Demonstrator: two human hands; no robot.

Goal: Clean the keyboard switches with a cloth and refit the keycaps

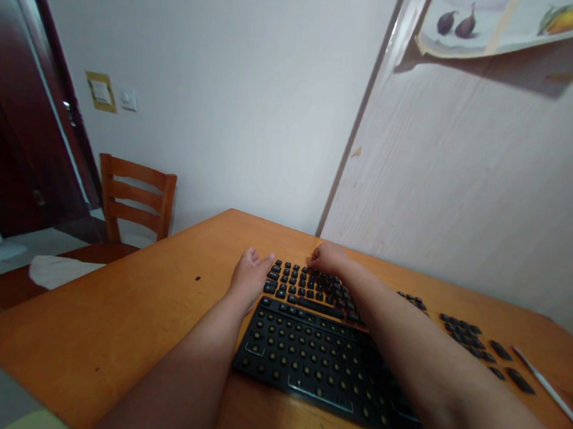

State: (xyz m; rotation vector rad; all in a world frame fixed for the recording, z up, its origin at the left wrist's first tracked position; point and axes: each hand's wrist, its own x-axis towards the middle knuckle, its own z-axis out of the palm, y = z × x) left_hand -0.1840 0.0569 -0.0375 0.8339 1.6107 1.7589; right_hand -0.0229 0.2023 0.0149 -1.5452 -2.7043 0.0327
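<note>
A black keyboard base [312, 358] lies on the wooden table, its keys off and rows of small round posts showing. Behind it, loose black keycaps [303, 284] are laid out in keyboard order, a long space bar [321, 308] among them. My left hand [250, 279] rests at the left edge of these keycaps, thumb apart from the fingers, with nothing seen in it. At the back row is my right hand [330, 259], fingers curled down and closed at the keycaps; whatever is between the fingertips is hidden. My right forearm covers part of the base and keycaps.
More keycaps [463, 333] lie grouped to the right, near a thin white stick [550, 390]. One small dark piece [197, 278] sits on the table [159, 323] at the left. A wooden chair [136, 196] stands at left; walls rise behind the table.
</note>
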